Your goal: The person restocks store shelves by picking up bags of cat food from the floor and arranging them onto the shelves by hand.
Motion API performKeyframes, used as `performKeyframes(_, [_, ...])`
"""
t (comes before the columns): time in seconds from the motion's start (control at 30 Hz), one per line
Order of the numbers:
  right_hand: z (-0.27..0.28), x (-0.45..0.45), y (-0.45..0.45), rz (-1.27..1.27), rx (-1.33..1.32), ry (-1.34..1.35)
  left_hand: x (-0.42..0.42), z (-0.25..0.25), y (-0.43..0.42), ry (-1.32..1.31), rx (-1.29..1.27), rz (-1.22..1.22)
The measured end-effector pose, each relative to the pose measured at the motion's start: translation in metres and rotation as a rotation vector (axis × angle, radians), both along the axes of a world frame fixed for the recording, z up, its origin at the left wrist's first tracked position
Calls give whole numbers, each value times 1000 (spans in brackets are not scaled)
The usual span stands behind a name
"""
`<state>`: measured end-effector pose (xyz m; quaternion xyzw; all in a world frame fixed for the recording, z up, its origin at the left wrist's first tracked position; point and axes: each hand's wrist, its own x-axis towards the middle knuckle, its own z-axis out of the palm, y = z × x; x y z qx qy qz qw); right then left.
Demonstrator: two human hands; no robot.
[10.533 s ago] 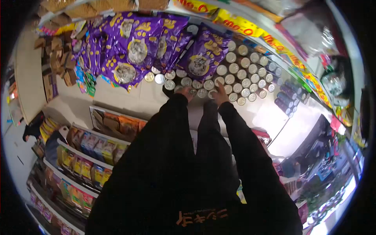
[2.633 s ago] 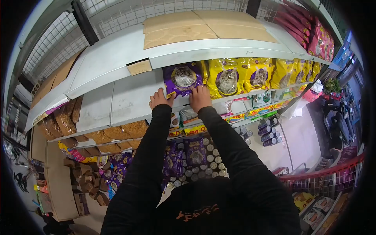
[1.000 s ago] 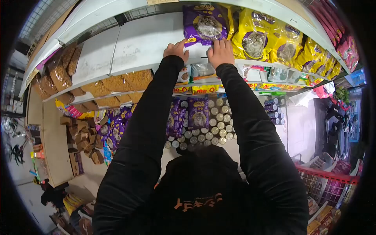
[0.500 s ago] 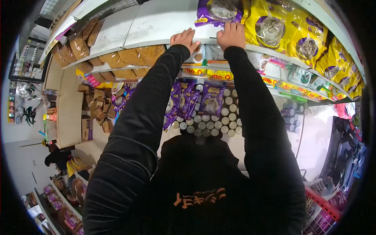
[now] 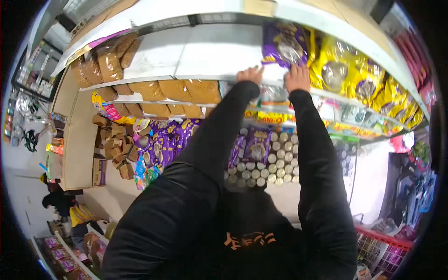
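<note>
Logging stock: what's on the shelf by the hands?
The shelf holds a purple bag near the right hand, yellow bags beside it and, far left, bags of brown pellets. Anything behind the purple bag is covered.

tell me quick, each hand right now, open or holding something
Left hand: open at the front edge of the white shelf.
Right hand: open, just below the purple bag; whether it touches it, can't tell.
</note>
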<state>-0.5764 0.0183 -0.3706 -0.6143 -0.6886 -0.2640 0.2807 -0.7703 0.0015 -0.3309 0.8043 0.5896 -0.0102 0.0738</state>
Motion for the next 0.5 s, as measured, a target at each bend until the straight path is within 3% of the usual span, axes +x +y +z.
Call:
performKeyframes(0.1, [-20, -9, -14, -91, -203, -53, -14, -16, -5, -174, 177, -48])
performKeyframes(0.37, [-3, -27, -60, -29, -244, 47, -25, -13, -9, -235, 83, -202])
performKeyframes(0.43, [0, -26, -40, -115, -553, 147, -31, -22, -3, -187, 18, -238])
performKeyframes(0.5, [29, -32, -41, -159, -616, 195, -44, -33, 2, -136, 48, -324])
